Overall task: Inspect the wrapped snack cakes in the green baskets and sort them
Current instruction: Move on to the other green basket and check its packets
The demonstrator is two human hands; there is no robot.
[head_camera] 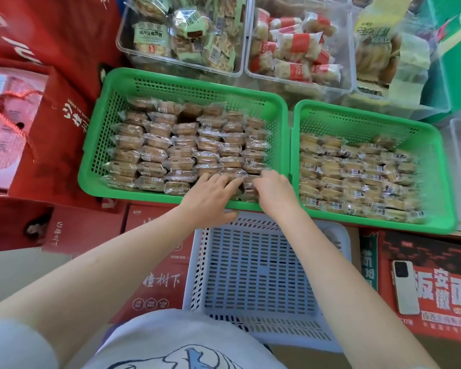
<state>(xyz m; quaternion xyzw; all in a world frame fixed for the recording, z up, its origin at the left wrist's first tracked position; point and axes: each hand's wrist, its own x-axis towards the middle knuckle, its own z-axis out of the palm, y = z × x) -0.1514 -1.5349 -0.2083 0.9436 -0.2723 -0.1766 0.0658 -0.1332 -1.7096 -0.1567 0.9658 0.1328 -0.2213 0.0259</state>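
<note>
Two green baskets stand side by side. The left green basket is packed with neat rows of wrapped snack cakes. More wrapped cakes lie loosely stacked in the right green basket. My left hand rests, fingers spread, on the cakes at the front right corner of the left basket. Just right of it, my right hand curls its fingers around a wrapped cake in that same corner. Whether the cake is lifted is unclear.
An empty white slotted basket sits below the green baskets, near my body. Clear bins of other packaged snacks stand behind. Red cartons and a red gift bag are at left; a white phone lies on a box at right.
</note>
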